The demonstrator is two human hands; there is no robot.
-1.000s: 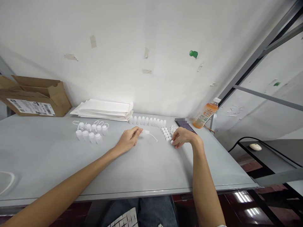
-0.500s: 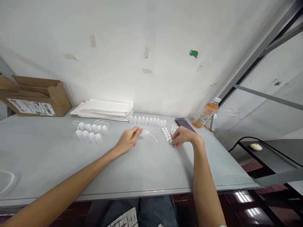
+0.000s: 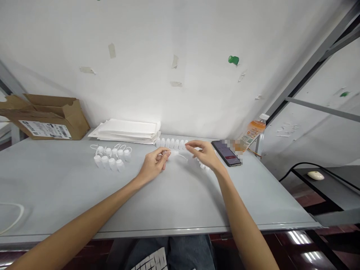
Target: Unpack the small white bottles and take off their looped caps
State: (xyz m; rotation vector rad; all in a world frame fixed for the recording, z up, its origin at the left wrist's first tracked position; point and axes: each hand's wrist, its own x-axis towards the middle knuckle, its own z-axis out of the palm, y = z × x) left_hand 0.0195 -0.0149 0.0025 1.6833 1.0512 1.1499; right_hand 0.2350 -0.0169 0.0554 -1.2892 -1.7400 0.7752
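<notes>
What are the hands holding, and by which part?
The left hand pinches a small white bottle by its bottom end, it seems; the right hand holds nothing.

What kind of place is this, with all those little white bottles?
It looks like a small packing workroom, though I'm not sure. Rows of little white plastic bottles stand on a grey table, beside a stack of white paper and an open cardboard shipping box.

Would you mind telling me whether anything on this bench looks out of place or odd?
What looks like a thin white loop of cord lies alone at the left end of the grey table, apart from the small white bottles, so it seems stray. The wall also shows leftover tape scraps.
</notes>
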